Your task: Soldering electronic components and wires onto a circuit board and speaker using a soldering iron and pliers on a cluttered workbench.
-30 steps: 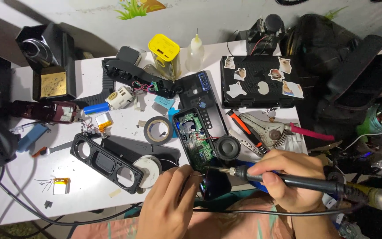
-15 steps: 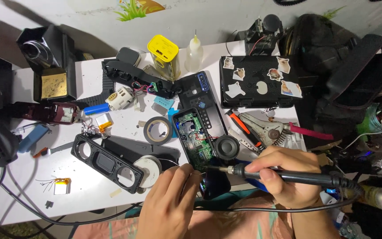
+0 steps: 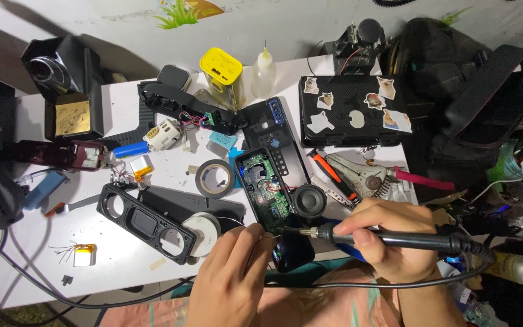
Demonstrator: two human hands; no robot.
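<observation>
Low in the middle of the frame, just above the person's lap, the two hands meet at the lower end of an opened device with a green circuit board (image 3: 266, 192). That board lies just up and slightly left of both hands, its long axis running from upper left to lower right, so its near end points down toward the fingers. The right hand (image 3: 388, 239) is curled closed around the black handle of a soldering iron (image 3: 388, 240), held like a pen; the iron lies almost level across the lower right of the frame, its metal tip pointing left and reaching the board's lower edge. The left hand (image 3: 234, 272) comes up from the bottom edge, fingers pinched together close to the tip; they seem to hold something thin, perhaps solder wire, but I cannot tell for sure. Both hands sit about equally near the board, the left from below, the right from the side. A small round speaker (image 3: 309, 200) sits just right of the board, a roll of tape (image 3: 216, 178) just left, and a black speaker grille (image 3: 143, 223) lies further left.
</observation>
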